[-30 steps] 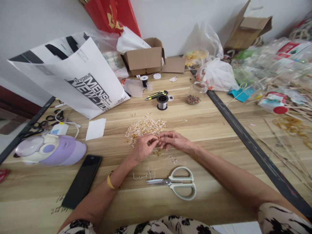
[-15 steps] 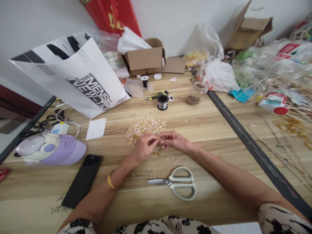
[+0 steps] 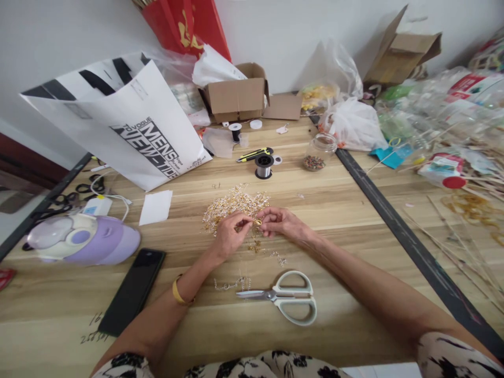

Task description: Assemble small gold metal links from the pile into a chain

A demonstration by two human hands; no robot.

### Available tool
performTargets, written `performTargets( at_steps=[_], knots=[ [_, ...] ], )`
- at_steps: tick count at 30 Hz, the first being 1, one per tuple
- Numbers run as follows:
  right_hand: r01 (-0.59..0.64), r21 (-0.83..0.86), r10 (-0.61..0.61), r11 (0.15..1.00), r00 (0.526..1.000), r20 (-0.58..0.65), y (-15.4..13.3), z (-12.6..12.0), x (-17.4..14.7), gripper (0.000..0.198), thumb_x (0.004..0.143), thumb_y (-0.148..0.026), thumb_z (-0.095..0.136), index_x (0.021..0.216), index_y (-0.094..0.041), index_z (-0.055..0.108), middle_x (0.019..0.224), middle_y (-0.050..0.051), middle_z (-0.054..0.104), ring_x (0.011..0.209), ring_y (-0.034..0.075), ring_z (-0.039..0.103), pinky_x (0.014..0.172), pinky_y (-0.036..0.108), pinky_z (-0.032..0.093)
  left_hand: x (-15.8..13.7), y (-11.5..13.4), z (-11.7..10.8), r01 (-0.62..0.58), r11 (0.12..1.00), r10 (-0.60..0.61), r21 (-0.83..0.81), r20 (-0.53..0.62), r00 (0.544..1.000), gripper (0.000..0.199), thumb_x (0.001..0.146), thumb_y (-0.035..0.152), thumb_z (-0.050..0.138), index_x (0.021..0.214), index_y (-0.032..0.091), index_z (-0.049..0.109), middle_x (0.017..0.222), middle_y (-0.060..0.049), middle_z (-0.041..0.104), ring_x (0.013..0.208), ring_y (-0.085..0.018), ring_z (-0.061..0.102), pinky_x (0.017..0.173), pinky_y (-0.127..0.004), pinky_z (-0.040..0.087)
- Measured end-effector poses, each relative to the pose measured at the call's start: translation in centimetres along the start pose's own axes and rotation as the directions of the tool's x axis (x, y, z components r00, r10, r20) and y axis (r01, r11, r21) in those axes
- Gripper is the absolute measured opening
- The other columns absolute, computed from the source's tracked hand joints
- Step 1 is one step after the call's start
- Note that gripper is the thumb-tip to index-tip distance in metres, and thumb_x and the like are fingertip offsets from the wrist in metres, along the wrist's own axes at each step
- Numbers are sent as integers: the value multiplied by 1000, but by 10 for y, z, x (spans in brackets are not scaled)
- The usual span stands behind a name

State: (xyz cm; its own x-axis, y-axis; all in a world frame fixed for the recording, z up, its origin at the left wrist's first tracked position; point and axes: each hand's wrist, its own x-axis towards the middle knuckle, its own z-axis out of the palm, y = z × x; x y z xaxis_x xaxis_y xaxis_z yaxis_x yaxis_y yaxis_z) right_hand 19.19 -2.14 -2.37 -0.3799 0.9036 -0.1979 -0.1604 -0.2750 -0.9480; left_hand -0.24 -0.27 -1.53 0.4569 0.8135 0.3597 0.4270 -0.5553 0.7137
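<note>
Between the tips of my left thumb and index finger is a small gold-coloured loop-shaped piece (image 3: 257, 221), probably a metal jewellery finding. My left hand (image 3: 232, 233) is closed in a pinch on it, over the near edge of a pile of gold and silver small metal pieces (image 3: 234, 202). Just to the right, my right hand (image 3: 281, 224) has its thumb and index finger curved and slightly apart beside the gold piece. A few gold bits (image 3: 255, 245) and a short silver chain (image 3: 279, 258) lie below the hands. Nearer me are another silver chain (image 3: 228, 285) and scissors (image 3: 283, 296).
A wire spool (image 3: 263, 167), a utility knife (image 3: 252, 155) and a bead jar (image 3: 315, 157) stand beyond the pile. At left are a phone (image 3: 134, 291), a purple bottle (image 3: 86, 239) and a white bag (image 3: 137, 126). Plastic bottles (image 3: 452, 110) crowd the right.
My right thumb and index finger have parted and drawn slightly back from the gold piece. It shows more fully now, still in my left fingertips.
</note>
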Motion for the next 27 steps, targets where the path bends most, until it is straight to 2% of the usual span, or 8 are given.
performTargets(
  at_steps=[7,10,15,20,23,27],
  knots=[
    [0,-19,-1,1000,998,-55,-1,-1,1,29,66,-31,77,84,-14,62,65,0,66,56,10,62,53,21,50,1,-1,-3,82,994,-83,-72,-11,997,9,81,20,58,77,17,65,73,-2,65,66,-12,57,64,-23,45],
    [18,-57,-23,998,996,-82,-2,-2,1,26,67,-32,76,80,-14,64,65,0,65,56,10,61,54,22,51,1,0,-3,82,994,-83,-75,0,997,10,81,20,57,78,17,65,73,-2,64,65,-13,56,64,-24,45],
    [83,-141,-96,986,992,-87,-3,-1,-1,22,72,-32,71,82,-13,66,63,-1,62,56,9,58,56,23,49,2,3,-3,76,996,-74,-49,43,996,12,80,19,59,88,16,68,75,-3,65,65,-12,55,63,-23,45],
    [154,-275,-179,949,982,-66,-8,5,-6,19,76,-30,65,85,-14,68,67,0,61,56,10,53,54,23,43,2,5,-2,87,995,-83,-42,85,993,25,76,27,67,99,16,69,78,-4,68,62,-13,56,61,-24,45],
    [191,-333,-217,924,975,-44,-12,8,-8,17,77,-28,63,86,-14,68,74,2,63,59,10,53,55,23,43,1,6,-2,68,997,-64,-38,93,994,22,77,28,67,95,16,69,76,-4,69,61,-13,57,60,-24,46],
    [183,-352,-215,918,975,-55,-14,10,-10,16,77,-26,62,85,-13,68,68,1,61,60,11,52,56,23,44,0,7,-1,91,995,-87,-32,100,991,15,79,25,63,88,15,68,75,-4,69,62,-13,59,60,-23,46]
  ],
)
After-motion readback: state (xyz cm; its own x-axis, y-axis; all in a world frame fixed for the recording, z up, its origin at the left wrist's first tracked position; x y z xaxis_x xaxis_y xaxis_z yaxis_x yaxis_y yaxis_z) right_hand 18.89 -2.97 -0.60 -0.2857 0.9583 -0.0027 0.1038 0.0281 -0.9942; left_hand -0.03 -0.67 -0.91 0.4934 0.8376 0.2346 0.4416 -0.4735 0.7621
